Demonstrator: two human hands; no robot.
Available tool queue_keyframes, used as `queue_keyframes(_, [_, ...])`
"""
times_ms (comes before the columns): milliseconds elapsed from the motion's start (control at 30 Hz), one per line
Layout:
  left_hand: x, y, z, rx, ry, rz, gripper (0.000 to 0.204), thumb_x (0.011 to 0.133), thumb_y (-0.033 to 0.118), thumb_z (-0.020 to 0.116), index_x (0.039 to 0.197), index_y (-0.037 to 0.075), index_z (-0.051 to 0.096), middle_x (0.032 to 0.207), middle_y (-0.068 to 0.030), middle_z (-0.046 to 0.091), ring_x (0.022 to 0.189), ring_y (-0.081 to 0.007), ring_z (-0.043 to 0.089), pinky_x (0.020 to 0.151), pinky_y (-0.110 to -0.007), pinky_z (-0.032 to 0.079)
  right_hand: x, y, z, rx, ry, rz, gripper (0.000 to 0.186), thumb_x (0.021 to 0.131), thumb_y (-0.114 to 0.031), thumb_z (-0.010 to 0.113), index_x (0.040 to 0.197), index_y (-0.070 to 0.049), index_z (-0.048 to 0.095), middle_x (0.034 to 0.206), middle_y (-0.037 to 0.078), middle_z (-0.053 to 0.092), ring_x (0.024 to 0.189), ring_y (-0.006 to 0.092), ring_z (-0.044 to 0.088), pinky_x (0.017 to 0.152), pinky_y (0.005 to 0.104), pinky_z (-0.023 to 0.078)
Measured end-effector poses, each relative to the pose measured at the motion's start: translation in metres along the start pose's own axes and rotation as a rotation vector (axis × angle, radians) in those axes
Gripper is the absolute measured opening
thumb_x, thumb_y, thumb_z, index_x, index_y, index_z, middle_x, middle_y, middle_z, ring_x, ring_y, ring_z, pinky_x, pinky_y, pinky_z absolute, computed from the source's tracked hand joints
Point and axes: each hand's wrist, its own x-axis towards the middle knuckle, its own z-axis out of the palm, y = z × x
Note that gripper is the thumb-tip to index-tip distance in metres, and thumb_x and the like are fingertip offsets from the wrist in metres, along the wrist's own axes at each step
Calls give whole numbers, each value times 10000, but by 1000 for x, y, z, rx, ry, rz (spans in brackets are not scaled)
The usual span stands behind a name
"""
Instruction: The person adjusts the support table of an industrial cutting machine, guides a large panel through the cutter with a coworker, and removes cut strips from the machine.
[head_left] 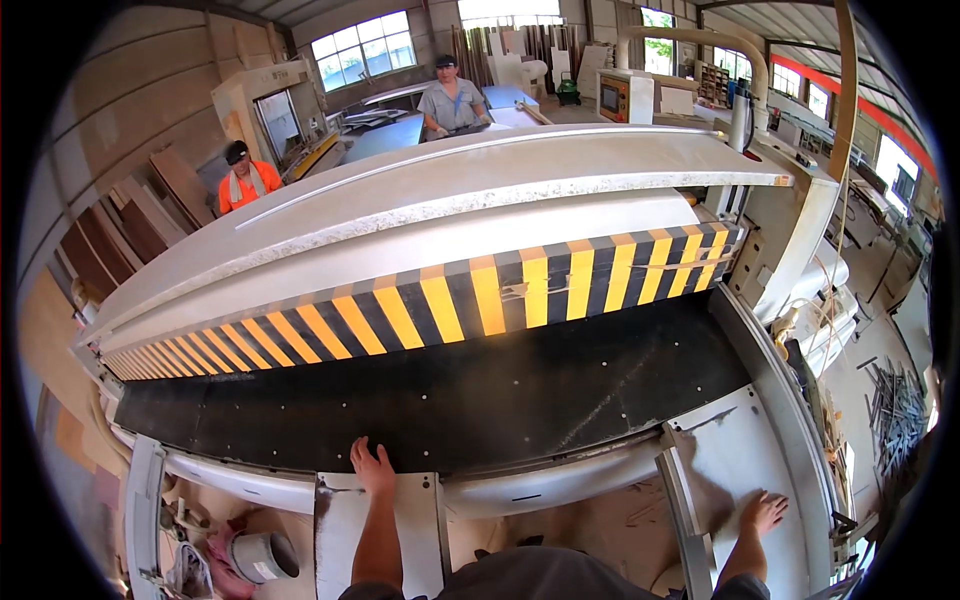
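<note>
My left hand point(372, 466) reaches to the front edge of a long black machine bed point(480, 400), above a pale metal support plate point(415, 530). Its fingers are stretched out and hold nothing. Over at the right, my right hand point(766, 510) rests on a wider pale metal side table point(740, 450), fingers extended, nothing in them. Across the bed's far side runs a guard bar point(530, 290) with yellow and black stripes. Above that guard lies the machine's long pale cover point(480, 190). Small light dots are scattered over the bed.
Beyond the machine, a person in grey point(452, 100) stands by blue-topped tables, and a person in orange point(247, 182) is at the left. A grey bucket point(264, 556) sits below the bed. Metal strips point(900, 415) lie on the floor at right. Boards lean against the left wall.
</note>
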Motion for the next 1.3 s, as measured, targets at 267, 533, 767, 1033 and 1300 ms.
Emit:
queue_keyframes(267, [11, 1, 1, 20, -6, 16, 412, 1006, 206, 624, 1365, 13, 565, 1451, -181, 535, 1384, -391, 470, 1156, -486, 401, 0, -1, 1, 7, 7, 4, 714, 1100, -491, 357, 1645, -36, 276, 1726, 92, 279, 1596, 255, 235, 1276, 448, 216])
queue_keyframes(533, [11, -2, 2, 3, -1, 34, 411, 1006, 194, 621, 1364, 0, 561, 1464, -201, 524, 1411, -397, 449, 1171, -500, 383, 6, 2, 5, 21, 1, 10, 722, 1094, -501, 380, 1644, -44, 283, 1737, 95, 252, 1604, 256, 212, 1284, 465, 203])
queue_keyframes(767, [9, -3, 1, -8, -3, 23, 413, 991, 165, 640, 1362, 2, 558, 1466, -198, 522, 1410, -404, 448, 1169, -506, 382, 0, -3, -2, 22, -4, 3, 717, 1094, -484, 389, 1640, -31, 284, 1729, 94, 271, 1596, 263, 231, 1281, 460, 211])
queue_keyframes(1033, [45, -12, -6, 15, 203, 144, 414, 977, 124, 647, 1365, 18, 549, 1447, -212, 516, 1386, -432, 457, 1145, -560, 384, 2, 2, -1, 40, 4, 7, 708, 1093, -458, 407, 1639, -24, 284, 1721, 109, 284, 1594, 275, 230, 1279, 460, 211])
queue_keyframes(1300, [115, -60, -35, 388, -10, -135, 690, 1071, 432, 492, 1595, 6, 352, 1702, -208, 273, 1571, -388, 256, 1286, -545, 169, 1, -1, -1, 12, 1, -2, 707, 1095, -467, 403, 1638, -29, 289, 1719, 98, 293, 1594, 264, 234, 1271, 456, 226])
